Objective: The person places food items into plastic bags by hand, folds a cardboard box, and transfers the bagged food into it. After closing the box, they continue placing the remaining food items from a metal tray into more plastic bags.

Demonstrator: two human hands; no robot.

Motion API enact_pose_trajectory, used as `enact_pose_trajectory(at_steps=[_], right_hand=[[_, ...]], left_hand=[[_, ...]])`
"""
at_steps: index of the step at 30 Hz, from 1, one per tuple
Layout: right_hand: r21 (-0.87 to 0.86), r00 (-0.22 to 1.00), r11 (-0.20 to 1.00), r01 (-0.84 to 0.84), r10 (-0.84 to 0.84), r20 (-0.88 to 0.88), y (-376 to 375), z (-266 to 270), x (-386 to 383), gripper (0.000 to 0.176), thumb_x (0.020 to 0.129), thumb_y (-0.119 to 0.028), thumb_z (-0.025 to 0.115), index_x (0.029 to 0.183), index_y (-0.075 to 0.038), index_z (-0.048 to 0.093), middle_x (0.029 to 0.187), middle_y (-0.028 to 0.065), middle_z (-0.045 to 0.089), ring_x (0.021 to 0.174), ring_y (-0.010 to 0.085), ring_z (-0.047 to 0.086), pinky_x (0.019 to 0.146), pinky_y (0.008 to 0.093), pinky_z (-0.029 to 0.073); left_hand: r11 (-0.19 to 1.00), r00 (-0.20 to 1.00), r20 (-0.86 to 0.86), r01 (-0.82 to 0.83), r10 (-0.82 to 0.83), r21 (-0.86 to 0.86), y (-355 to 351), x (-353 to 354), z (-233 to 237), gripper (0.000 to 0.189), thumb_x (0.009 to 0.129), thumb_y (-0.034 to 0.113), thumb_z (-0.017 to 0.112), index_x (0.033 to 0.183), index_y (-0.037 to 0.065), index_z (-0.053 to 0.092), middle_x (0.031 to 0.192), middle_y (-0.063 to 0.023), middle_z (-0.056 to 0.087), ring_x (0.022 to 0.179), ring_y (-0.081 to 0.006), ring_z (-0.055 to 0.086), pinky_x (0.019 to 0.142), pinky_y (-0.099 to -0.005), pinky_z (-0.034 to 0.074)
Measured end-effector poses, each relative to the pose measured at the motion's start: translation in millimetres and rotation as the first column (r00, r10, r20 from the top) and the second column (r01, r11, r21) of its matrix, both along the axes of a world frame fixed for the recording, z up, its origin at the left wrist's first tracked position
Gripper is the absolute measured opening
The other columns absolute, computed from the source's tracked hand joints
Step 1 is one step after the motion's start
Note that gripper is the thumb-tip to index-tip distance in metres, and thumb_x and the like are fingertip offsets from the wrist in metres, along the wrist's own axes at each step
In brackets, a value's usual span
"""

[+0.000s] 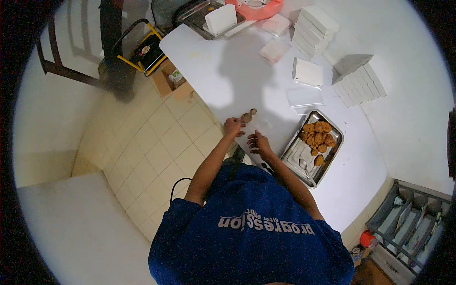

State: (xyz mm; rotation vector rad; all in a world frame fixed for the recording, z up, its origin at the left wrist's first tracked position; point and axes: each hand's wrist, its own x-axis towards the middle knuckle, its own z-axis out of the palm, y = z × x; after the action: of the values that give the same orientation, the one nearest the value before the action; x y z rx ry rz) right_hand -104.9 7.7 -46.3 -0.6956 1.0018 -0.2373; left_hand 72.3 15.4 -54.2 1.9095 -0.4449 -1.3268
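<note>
My left hand (232,127) is at the table's left edge, fingers bent in a pinch at the edge of what looks like a clear plastic bag (262,124). Brown lumpy pieces (246,117) lie just beyond its fingertips, seemingly in or under the film. To the right, my right hand (259,144) hovers near the bag's close side, fingers apart and nothing visible in them. Further right, a steel tray (295,154) holds several browned fried patties (319,135) and a spoon (304,164).
The white table (361,152) also carries clear plastic sheets (305,97), a white box (308,72), stacked white boxes (313,31), leaning white boxes (360,84) and packets (275,50). Another tray (190,19) sits at the far end. A yellow-framed trolley (147,50) stands beside the table.
</note>
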Motion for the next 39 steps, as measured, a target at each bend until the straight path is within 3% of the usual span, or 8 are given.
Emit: enact_pose_trajectory(at_steps=[15,19,22,24,27,34,36,39], right_hand=[[0.059,0.999,0.998,0.028,-0.026,-0.028,1.0,-10.7,-10.3,0.047,0.099,-0.051,0.031,0.093,-0.013,0.059,0.076,0.0025,0.057,0.064,0.0154,0.050,0.058,0.0345,0.045],[0.072,1.000,0.997,-0.015,0.014,0.022,3.4,-3.8,-5.8,0.047,0.099,-0.051,0.031,0.094,-0.013,0.059,0.077,0.0019,0.058,0.064,0.0140,0.050,0.058,0.0334,0.046],[0.118,0.993,0.992,-0.053,0.040,0.115,3.6,3.3,-1.3,0.048,0.099,-0.051,0.032,0.095,-0.012,0.059,0.077,0.0016,0.059,0.064,0.0130,0.051,0.057,0.0325,0.046],[-0.005,0.990,0.996,-0.094,0.094,0.101,2.7,5.7,2.1,0.049,0.099,-0.051,0.032,0.092,-0.011,0.059,0.074,0.0019,0.058,0.060,0.0125,0.051,0.053,0.0308,0.045],[-0.331,0.994,0.938,-0.107,0.106,-0.023,-2.4,3.9,11.4,0.054,0.098,-0.053,0.035,0.089,-0.006,0.062,0.069,0.0065,0.060,0.056,0.0163,0.055,0.049,0.0301,0.046],[-0.575,0.987,0.806,-0.138,0.161,-0.012,-19.7,32.8,9.0,0.050,0.098,-0.046,0.043,0.084,-0.002,0.061,0.067,0.0066,0.059,0.058,0.0139,0.055,0.049,0.0306,0.045],[-0.616,0.951,0.757,-0.218,0.307,0.041,-23.8,53.8,-3.3,0.047,0.101,-0.043,0.037,0.083,-0.004,0.057,0.069,0.0021,0.055,0.062,0.0111,0.053,0.053,0.0289,0.043],[-0.722,0.992,0.686,0.090,0.000,0.124,-30.3,29.3,-22.0,0.039,0.100,-0.038,0.043,0.093,-0.003,0.059,0.077,0.0027,0.058,0.070,0.0121,0.054,0.063,0.0270,0.045]], left_hand=[[0.989,0.906,0.405,0.143,-0.123,-0.020,0.8,-0.3,9.9,0.027,0.093,0.019,0.052,0.102,-0.005,0.059,0.079,-0.0104,0.071,0.052,-0.0208,0.068,0.043,-0.0300,0.051],[0.998,0.986,0.164,-0.024,0.033,-0.056,-1.6,-2.9,16.7,0.030,0.093,0.019,0.054,0.111,-0.004,0.055,0.075,-0.0100,0.071,0.047,-0.0218,0.065,0.040,-0.0294,0.050],[0.996,0.984,0.172,0.039,-0.053,0.081,7.7,-14.5,44.4,0.039,0.090,0.016,0.057,0.124,0.000,0.047,0.100,-0.0165,0.068,0.069,-0.0254,0.070,0.051,-0.0352,0.055],[0.830,0.363,0.773,0.426,-0.521,0.360,14.9,-22.0,60.4,0.053,0.084,0.012,0.060,0.132,0.007,0.040,0.131,-0.0221,0.050,0.108,-0.0318,0.062,0.073,-0.0449,0.054],[0.645,0.145,0.894,0.741,-0.424,0.186,16.6,-14.9,67.3,0.061,0.078,0.012,0.063,0.134,0.010,0.042,0.148,-0.0192,0.031,0.131,-0.0359,0.040,0.094,-0.0498,0.044],[0.494,0.330,0.913,0.851,-0.241,-0.177,5.1,-6.4,9.4,0.049,0.090,0.029,0.056,0.134,0.010,0.049,0.136,-0.0158,0.050,0.127,-0.0325,0.047,0.103,-0.0469,0.039],[0.733,0.840,0.214,0.540,-0.498,-0.414,6.1,-7.2,28.1,0.047,0.098,0.041,0.043,0.129,0.007,0.053,0.126,-0.0142,0.059,0.117,-0.0265,0.056,0.099,-0.0436,0.044],[0.702,0.862,0.057,0.447,-0.504,-0.554,1.7,-4.8,28.1,0.053,0.100,0.046,0.036,0.132,0.006,0.049,0.123,-0.0127,0.061,0.108,-0.0245,0.062,0.093,-0.0414,0.049]])
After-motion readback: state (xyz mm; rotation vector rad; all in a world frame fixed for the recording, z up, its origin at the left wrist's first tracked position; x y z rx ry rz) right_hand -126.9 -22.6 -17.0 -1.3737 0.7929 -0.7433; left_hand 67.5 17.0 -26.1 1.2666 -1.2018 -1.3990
